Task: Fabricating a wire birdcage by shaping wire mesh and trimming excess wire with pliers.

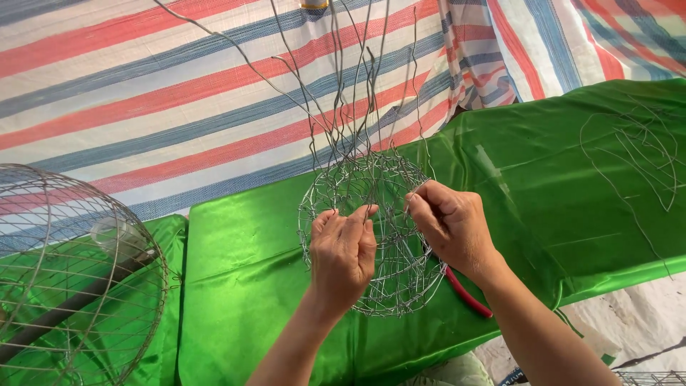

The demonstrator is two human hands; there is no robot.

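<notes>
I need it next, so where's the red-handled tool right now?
In the head view, the red-handled tool lies on the green cloth, right of centre, under the right hand and partly hidden behind the wire basket.

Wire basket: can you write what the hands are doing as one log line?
left hand: pinching mesh of wire basket | right hand: gripping a wire strand at rim | under: green cloth | beside: red-handled tool, wire cage

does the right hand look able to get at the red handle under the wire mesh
Probably yes. The red handle lies on the green cloth just below the right hand, poking out from under the wire mesh. Nothing covers its near end, but the hand is pinching a wire now.
</notes>
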